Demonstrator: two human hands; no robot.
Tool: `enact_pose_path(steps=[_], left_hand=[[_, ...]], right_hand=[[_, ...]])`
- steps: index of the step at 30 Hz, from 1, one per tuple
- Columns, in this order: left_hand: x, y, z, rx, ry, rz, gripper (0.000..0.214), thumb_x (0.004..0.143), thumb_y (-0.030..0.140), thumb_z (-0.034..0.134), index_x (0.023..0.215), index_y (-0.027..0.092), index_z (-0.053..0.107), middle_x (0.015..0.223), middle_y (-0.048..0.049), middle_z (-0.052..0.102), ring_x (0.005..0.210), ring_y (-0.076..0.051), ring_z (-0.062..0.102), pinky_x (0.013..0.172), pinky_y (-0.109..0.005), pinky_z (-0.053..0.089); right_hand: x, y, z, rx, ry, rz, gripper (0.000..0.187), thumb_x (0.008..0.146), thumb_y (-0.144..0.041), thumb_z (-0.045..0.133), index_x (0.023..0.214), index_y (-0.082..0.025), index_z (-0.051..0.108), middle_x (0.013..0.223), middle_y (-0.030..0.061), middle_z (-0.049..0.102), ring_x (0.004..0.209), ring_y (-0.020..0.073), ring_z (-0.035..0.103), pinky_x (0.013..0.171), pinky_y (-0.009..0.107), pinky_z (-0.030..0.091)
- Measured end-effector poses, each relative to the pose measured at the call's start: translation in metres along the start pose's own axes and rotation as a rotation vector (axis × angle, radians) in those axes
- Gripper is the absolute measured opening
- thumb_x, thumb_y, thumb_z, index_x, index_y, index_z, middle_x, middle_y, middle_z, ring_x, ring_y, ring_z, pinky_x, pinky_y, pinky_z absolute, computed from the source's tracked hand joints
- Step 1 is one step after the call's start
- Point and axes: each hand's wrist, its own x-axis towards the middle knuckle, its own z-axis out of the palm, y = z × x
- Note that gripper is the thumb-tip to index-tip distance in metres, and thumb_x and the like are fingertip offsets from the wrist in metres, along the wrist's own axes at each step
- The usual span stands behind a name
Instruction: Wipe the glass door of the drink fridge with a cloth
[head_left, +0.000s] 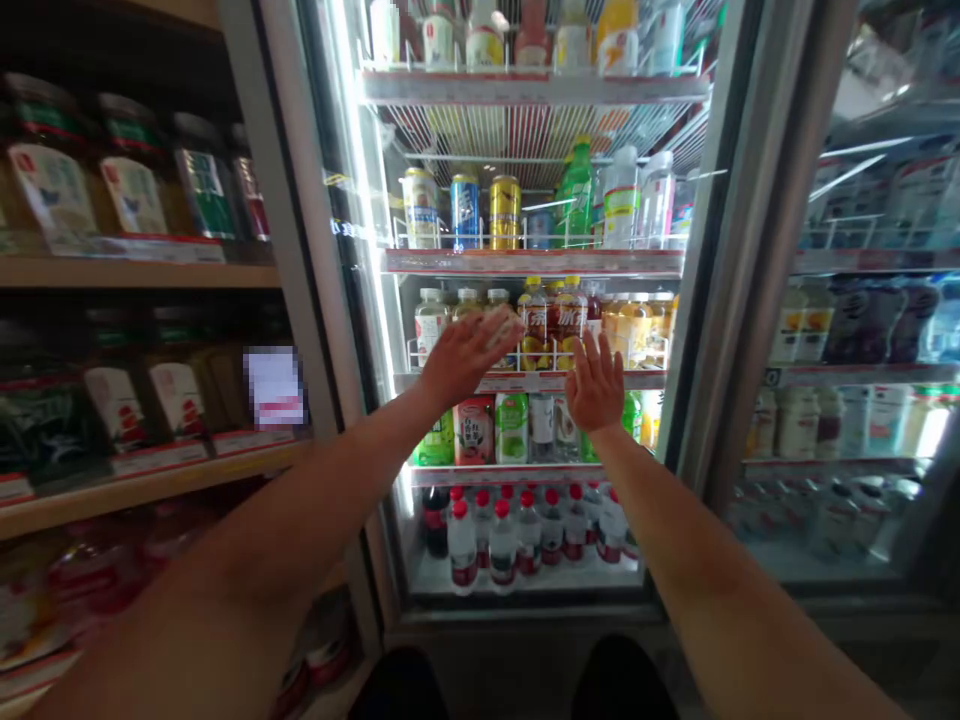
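Note:
Both my arms reach forward before a lit drinks fridge [679, 400]. My left hand [472, 350] is open, its fingers stretched out to the right in front of the middle shelf and covering part of some white-capped bottles [430, 318]. Open too, with its fingers pointing up, my right hand [596, 383] is before the edge of that shelf, below the yellow-capped iced tea bottles [533, 320]. Neither hand holds anything. Whether my fingers touch anything cannot be told. Green drink bottles [511, 428] and a red-brown labelled drink [474, 430] stand on the shelf below.
Cans [505, 212] and a green bottle [578, 195] stand on a higher shelf. Red-capped water bottles [502, 545] fill the bottom. Wooden shelving [142, 275] with bottles is on the left. Another glass-front fridge [862, 375] is on the right.

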Motion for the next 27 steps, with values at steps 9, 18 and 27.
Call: enact_pose_path(steps=[9, 18, 27], left_hand=[[-0.005, 0.006, 0.003, 0.026, -0.003, 0.026, 0.064, 0.097, 0.004, 0.048, 0.156, 0.028, 0.041, 0.16, -0.0043, 0.04, 0.137, -0.031, 0.045, 0.107, -0.044, 0.043], [-0.016, 0.027, 0.009, -0.008, -0.014, 0.152, 0.052, 0.104, 0.029, 0.054, 0.154, 0.027, 0.043, 0.159, -0.0027, 0.042, 0.14, -0.028, 0.043, 0.116, -0.042, 0.036], [-0.005, 0.037, 0.005, 0.002, -0.005, 0.131, 0.044, 0.103, 0.015, 0.053, 0.145, 0.028, 0.055, 0.153, -0.0008, 0.05, 0.133, -0.026, 0.05, 0.111, -0.04, 0.042]], right_hand=[[-0.001, 0.0, 0.001, 0.01, -0.035, 0.025, 0.053, 0.102, -0.027, 0.038, 0.154, -0.017, 0.041, 0.162, 0.009, 0.039, 0.157, 0.0206, 0.017, 0.127, 0.046, 0.017], [-0.001, 0.0, 0.001, 0.007, -0.028, 0.02, 0.053, 0.103, -0.028, 0.037, 0.155, -0.016, 0.04, 0.161, 0.0093, 0.04, 0.157, 0.0211, 0.018, 0.127, 0.046, 0.018], [-0.001, 0.0, 0.001, 0.02, -0.04, 0.03, 0.054, 0.103, -0.029, 0.037, 0.156, -0.017, 0.039, 0.161, 0.0095, 0.039, 0.157, 0.0213, 0.019, 0.127, 0.046, 0.017]])
